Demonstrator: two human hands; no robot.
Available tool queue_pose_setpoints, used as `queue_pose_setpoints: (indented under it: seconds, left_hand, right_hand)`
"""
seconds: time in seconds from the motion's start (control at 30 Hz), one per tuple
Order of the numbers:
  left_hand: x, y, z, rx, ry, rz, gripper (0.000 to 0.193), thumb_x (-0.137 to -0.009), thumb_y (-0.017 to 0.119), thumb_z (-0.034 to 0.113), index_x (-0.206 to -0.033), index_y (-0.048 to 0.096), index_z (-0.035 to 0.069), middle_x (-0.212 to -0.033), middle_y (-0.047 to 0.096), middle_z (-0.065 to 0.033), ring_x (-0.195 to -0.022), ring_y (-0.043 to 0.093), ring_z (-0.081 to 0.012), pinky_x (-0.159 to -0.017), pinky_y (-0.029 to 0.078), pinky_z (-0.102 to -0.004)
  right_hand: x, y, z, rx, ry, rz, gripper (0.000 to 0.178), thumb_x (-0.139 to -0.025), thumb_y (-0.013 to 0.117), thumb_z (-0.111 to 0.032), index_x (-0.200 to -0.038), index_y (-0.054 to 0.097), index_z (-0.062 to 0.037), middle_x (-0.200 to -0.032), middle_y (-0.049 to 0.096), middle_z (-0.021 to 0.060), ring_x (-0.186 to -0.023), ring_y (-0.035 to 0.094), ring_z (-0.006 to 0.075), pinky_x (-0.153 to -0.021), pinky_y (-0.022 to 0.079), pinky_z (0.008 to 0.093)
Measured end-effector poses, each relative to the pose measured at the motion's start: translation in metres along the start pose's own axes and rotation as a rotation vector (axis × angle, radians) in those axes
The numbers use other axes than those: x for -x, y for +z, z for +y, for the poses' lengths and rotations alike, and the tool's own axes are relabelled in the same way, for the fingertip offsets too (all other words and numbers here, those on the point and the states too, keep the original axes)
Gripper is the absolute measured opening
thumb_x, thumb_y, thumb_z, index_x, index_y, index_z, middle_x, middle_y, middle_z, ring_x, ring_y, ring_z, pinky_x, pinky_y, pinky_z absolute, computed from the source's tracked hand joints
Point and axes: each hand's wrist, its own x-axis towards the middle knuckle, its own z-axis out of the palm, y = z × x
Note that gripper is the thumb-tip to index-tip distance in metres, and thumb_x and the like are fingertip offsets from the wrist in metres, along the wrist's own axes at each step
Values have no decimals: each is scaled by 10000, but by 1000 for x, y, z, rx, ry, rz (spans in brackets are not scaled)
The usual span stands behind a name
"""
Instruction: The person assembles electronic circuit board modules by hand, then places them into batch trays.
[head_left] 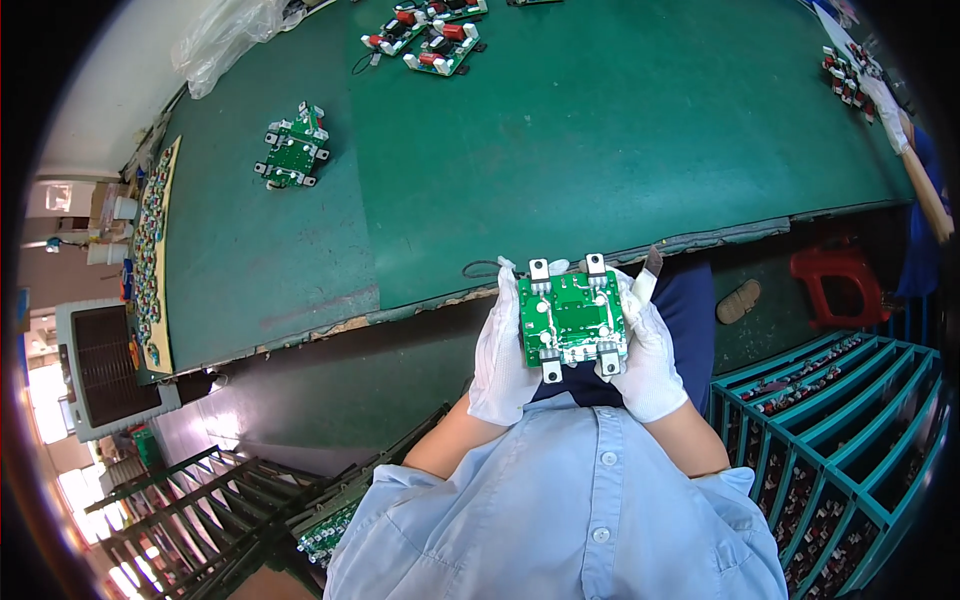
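In front of my chest I hold a green circuit board (574, 312), its soldered face turned up. Black components with metal tabs stick out at its upper and lower edges. My left hand (503, 350), in a white glove, is closed on the board's left edge. The right edge is gripped by my right hand (648, 355), gloved too. A slim tool (645, 283) with a white body and a dark flat tip pokes up from that same hand; whether it is a blade or a brush I cannot tell. A dark wire loop (481, 268) shows beyond my left fingers.
Another board (293, 149) lies on the green tabletop (560, 130) ahead. Several boards (440, 48) with red parts sit at the far side. A co-worker's gloved hand (882, 108) is at the far right. Beside me stand a teal rack (850, 460) and a red stool (838, 283).
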Motion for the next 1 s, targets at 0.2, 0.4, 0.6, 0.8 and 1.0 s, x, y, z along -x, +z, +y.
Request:
queue_pose_setpoints:
  seconds: [0.2, 0.4, 0.6, 0.8, 1.0]
  left_hand:
    - [-5, -9, -9, 96, 24, -17, 558, -956, 232, 453, -1229, 440, 13, -1085, 571, -95, -958, 572, -137, -816, 459, -245]
    - [-7, -37, -33, -820, 723, 198, 423, -919, 397, 204, -1249, 385, -61, -1138, 516, -175, -990, 544, -251, -842, 443, -332]
    - [-6, -47, -34, -1605, 1246, 253, 416, -816, 478, -13, -1197, 373, -142, -1068, 505, -246, -939, 528, -354, -825, 429, -438]
    - [1, -57, -20, -1471, 1133, 109, 391, -841, 439, -37, -1228, 399, -69, -1104, 509, -234, -981, 511, -361, -861, 419, -418]
    - [10, -13, 28, -691, 147, 18, 513, -789, 541, 64, -1255, 377, -77, -1228, 469, -172, -1045, 483, -193, -924, 358, -303]
  right_hand:
    - [4, 31, -5, 164, -69, 101, 396, -890, 495, -220, -1216, 428, -4, -1053, 556, 60, -898, 553, 100, -708, 467, 218]
    - [7, 32, -10, 276, -140, 70, 432, -893, 497, -232, -1246, 403, -1, -1173, 508, 72, -1040, 514, 118, -881, 423, 245]
    - [5, 28, -10, 303, -182, 42, 418, -901, 484, -229, -1247, 410, -7, -1178, 506, 69, -1038, 513, 110, -879, 420, 239]
    - [1, 27, -7, 340, -165, 34, 419, -900, 487, -230, -1246, 410, -7, -1182, 504, 67, -1040, 505, 108, -886, 408, 236]
    - [-5, 30, -4, 406, -135, 8, 446, -901, 485, -269, -1244, 406, 5, -1184, 498, 81, -1029, 504, 101, -880, 407, 231]
